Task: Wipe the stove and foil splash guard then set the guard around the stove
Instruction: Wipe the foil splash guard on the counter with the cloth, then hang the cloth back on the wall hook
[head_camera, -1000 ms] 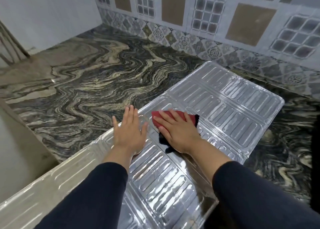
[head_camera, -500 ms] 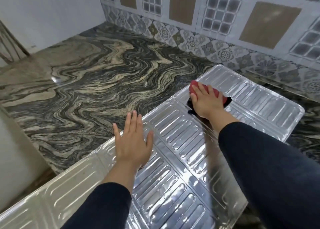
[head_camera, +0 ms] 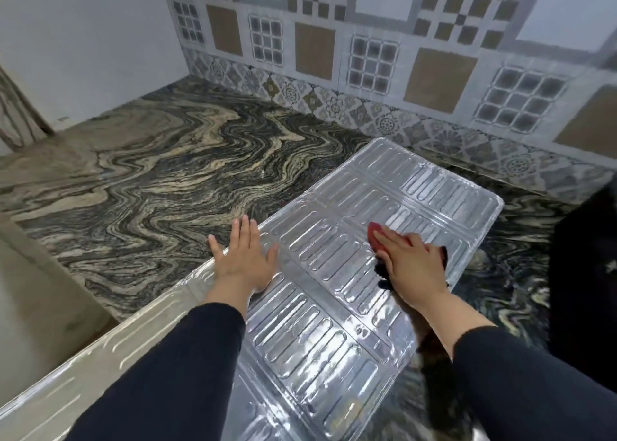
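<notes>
Your left hand (head_camera: 245,261), fingers spread, presses flat the ribbed foil splash guard (head_camera: 337,273) lying on the veined marble counter (head_camera: 160,180); your right hand (head_camera: 412,267), fingers together, presses a red cloth (head_camera: 376,239) onto it.

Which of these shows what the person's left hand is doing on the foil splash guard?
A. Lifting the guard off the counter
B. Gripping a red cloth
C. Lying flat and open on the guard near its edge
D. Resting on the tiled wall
C: the left hand lies palm down with fingers spread on the foil splash guard, while the right hand presses the red cloth.
</notes>
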The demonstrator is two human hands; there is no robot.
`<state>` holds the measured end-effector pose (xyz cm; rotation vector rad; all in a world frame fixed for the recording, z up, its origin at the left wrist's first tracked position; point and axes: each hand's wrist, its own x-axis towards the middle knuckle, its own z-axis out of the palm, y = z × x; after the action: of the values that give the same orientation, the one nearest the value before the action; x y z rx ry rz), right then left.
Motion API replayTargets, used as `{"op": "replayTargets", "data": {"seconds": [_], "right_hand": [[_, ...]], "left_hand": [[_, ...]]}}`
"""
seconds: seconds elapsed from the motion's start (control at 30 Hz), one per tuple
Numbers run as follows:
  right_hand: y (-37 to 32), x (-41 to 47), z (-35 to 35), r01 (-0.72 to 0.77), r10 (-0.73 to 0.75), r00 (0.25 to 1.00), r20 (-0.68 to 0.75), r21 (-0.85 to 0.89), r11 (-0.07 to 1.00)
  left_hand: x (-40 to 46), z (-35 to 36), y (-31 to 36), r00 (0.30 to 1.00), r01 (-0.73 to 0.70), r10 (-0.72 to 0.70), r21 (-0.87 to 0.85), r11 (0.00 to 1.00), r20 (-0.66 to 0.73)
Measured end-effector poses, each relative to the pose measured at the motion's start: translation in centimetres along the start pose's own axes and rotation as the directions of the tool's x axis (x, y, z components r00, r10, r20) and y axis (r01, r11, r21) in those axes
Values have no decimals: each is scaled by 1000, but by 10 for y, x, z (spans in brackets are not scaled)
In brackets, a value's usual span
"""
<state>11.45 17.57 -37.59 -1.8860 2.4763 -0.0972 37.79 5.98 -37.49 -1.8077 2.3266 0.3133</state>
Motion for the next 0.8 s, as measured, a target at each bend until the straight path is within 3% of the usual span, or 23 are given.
{"op": "replayTargets", "data": {"seconds": [0.07, 0.1, 0.17, 0.2, 0.27, 0.37, 0.47, 0.53, 0.7, 0.8], "right_hand": [[21, -5, -16, -215, 215, 977, -11, -10, 977], [28, -5, -26, -320, 321, 947, -9, 65, 945], [33, 2, -46, -447, 472, 881, 30, 381, 809], [32, 7, -57, -428, 481, 876, 45, 534, 729], [28, 18, -84, -335, 437, 898, 49, 720, 608], [18, 29, -134, -253, 389, 915, 105, 902, 351], [20, 29, -186, -132, 316, 942, 114, 991, 34], [32, 29, -219, -66, 311, 946, 92, 994, -92], [80, 37, -285, 23, 273, 960, -67, 987, 162], [102, 46, -323, 171, 300, 917, -261, 940, 297]], "left_hand": [[-5, -9, 8, 1000, 9, -9, -8, 1000, -17], [-7, -14, 15, 999, -5, 4, -9, 1000, -50], [-11, -27, 41, 989, -116, 112, -39, 992, -92], [-14, -36, 59, 976, -207, 199, -101, 973, -84], [-23, -59, 100, 939, -322, 345, -410, 854, -19], [-40, -102, 158, 871, -301, 491, -794, 528, -4], [-49, -144, 197, 849, -360, 495, -887, 288, -184], [-50, -173, 212, 846, -468, 417, -838, 282, -332], [-47, -242, 241, 772, -607, 387, -764, 216, -504], [-36, -281, 264, 712, -685, 365, -708, 171, -600]]}}
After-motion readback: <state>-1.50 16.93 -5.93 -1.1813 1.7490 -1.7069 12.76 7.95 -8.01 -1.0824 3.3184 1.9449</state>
